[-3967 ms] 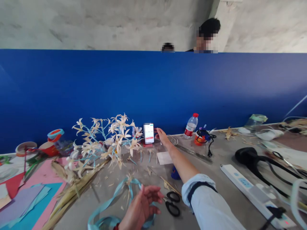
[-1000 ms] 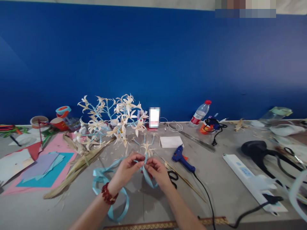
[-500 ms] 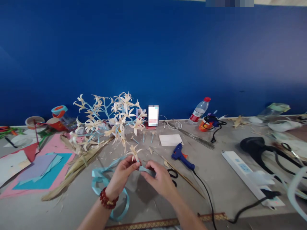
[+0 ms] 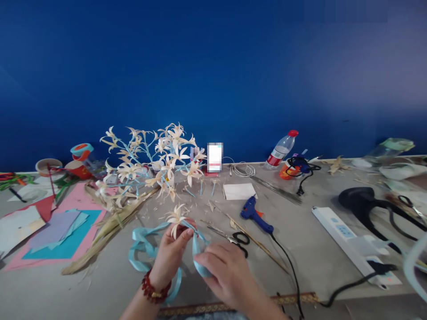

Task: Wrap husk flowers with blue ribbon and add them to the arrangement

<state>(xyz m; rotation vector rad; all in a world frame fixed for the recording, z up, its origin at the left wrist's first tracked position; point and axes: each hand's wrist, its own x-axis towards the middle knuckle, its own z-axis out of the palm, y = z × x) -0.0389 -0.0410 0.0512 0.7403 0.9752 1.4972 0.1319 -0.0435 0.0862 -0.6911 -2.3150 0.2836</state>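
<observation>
Apparently in hand: wrapping the stem [image 4: 202, 238] with blue ribbon [image 4: 197, 255].
Pale flower [image 4: 175, 215]: it was tilted leftward, left of the glue gun [image 4: 256, 214] and nearer the person.
Left hand [image 4: 172, 251]: thumb and fingers were pinched together on the flower, near its base.
Right hand [image 4: 228, 266]: below and left of the glue gun, its fingers seemed closed on the ribbon.
Next turn: it likely called for a taut ribbon and a steady, rolling stem.
Hard to see: the right fingertips were blurred; whether the held ribbon joined the loose coils [image 4: 142, 234], farther left of the glue gun, could not be told.
</observation>
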